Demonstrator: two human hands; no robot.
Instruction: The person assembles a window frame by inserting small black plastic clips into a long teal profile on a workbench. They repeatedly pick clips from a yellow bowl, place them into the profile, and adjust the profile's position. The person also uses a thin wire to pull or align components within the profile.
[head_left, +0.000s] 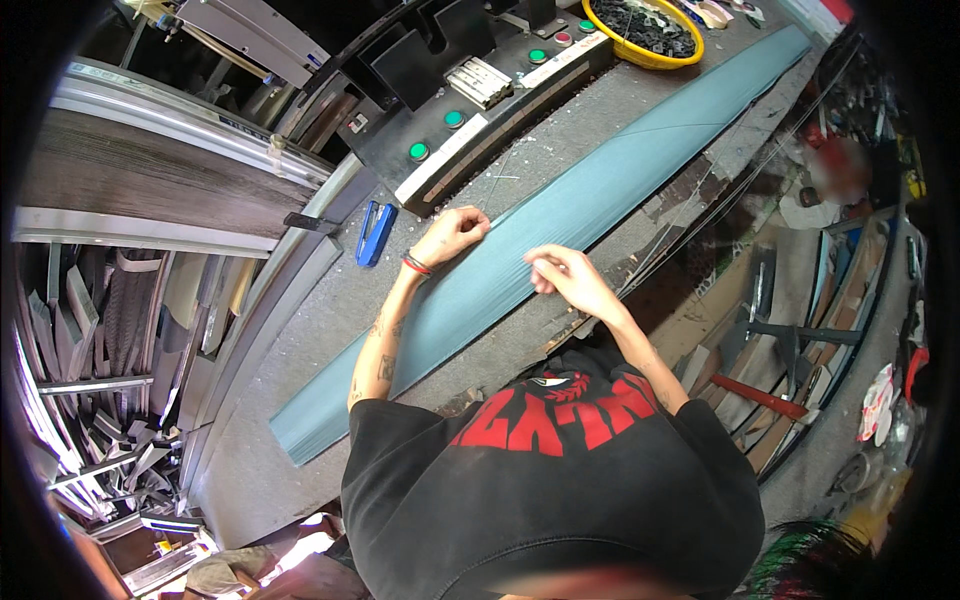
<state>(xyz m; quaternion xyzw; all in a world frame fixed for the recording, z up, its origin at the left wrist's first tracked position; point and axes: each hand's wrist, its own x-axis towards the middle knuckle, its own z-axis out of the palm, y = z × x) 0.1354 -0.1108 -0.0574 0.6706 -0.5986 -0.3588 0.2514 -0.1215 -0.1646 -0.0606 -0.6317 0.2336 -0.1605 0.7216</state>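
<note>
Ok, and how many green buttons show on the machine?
4: one green button at the row's left end, a second just up and right, a third and fourth flanking the red button. Others may be hidden.

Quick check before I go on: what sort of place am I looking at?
Probably a small workshop or production area: a machine panel with green push buttons, a long blue-grey piece of material across the bench, and a yellow basket of dark pieces.
</note>
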